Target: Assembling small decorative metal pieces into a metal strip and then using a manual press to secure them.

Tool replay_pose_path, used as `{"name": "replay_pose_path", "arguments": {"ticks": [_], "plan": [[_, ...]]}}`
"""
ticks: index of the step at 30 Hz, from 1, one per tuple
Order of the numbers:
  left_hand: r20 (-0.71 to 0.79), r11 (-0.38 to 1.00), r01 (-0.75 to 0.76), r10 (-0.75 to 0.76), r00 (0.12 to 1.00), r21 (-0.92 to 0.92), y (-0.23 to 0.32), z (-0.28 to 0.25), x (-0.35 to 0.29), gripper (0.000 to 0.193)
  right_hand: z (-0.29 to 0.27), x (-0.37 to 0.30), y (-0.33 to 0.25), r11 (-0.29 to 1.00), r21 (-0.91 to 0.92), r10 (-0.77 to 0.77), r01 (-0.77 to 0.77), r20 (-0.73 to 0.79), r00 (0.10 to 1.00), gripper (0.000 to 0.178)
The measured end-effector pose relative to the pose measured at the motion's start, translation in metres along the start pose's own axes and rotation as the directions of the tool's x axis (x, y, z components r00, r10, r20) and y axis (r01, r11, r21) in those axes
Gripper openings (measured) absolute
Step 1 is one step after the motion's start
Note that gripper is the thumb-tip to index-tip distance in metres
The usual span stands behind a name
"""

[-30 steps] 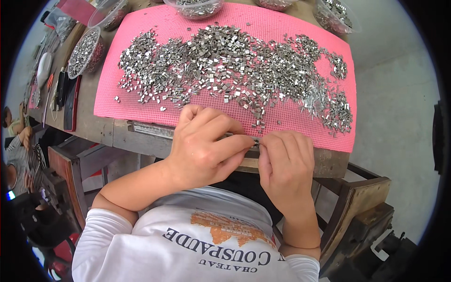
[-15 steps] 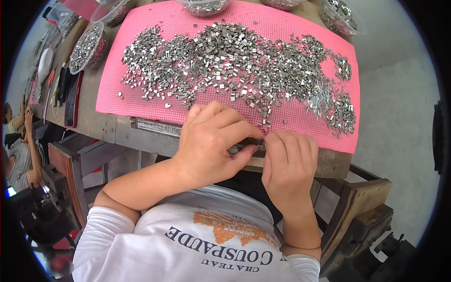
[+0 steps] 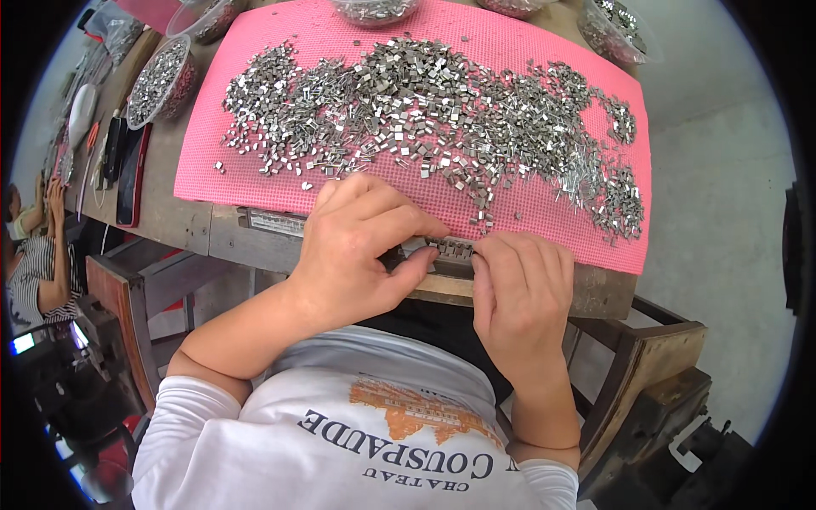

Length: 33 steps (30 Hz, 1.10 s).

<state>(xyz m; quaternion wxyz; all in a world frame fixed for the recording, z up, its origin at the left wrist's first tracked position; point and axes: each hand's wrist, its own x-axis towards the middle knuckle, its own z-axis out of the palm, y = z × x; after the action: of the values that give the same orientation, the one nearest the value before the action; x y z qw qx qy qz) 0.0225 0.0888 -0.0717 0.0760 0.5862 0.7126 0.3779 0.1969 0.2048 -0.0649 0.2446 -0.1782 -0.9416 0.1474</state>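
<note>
My left hand [image 3: 353, 242] arches over a dark metal rail [image 3: 455, 249] along the table's front edge, with small metal pieces seated in its exposed stretch. Its thumb and index finger bend toward each other over the rail; whatever lies between them is hidden. My right hand [image 3: 527, 285] is curled at the right end of that stretch, thumb and fingertips close together; I cannot make out what they hold. Beyond both hands, a heap of small silvery metal pieces [image 3: 416, 93] spreads over a pink textured mat [image 3: 200, 170].
Clear plastic tubs of metal pieces, such as a round tub [image 3: 160, 83], stand along the mat's far and left edges. At the left lie a dark red-edged phone [image 3: 132, 178] and an orange-handled tool [image 3: 91, 140]. Another person [image 3: 42, 272] sits at the far left.
My left hand has moved left, away from my right hand, uncovering a stretch of the rail with small pieces in it. My right hand has hardly moved.
</note>
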Motion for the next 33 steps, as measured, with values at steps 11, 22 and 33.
{"name": "replay_pose_path", "arguments": {"ticks": [11,22,33], "plan": [[0.076,0.998,0.048,-0.051,0.996,0.043,0.007,-0.002,0.0,0.025,-0.01,-0.003,0.015,0.999,0.054,0.008,-0.005,-0.051,0.999,0.028],[0.079,0.982,0.104,-0.093,0.993,-0.156,0.002,-0.01,0.006,0.037,-0.017,0.008,0.031,1.0,0.017,0.025,-0.025,-0.025,0.999,0.029],[-0.024,0.97,-0.04,0.047,0.999,0.24,-0.018,-0.019,0.043,0.02,-0.004,0.041,0.042,0.973,0.082,-0.223,0.215,0.095,0.97,0.021]]}}
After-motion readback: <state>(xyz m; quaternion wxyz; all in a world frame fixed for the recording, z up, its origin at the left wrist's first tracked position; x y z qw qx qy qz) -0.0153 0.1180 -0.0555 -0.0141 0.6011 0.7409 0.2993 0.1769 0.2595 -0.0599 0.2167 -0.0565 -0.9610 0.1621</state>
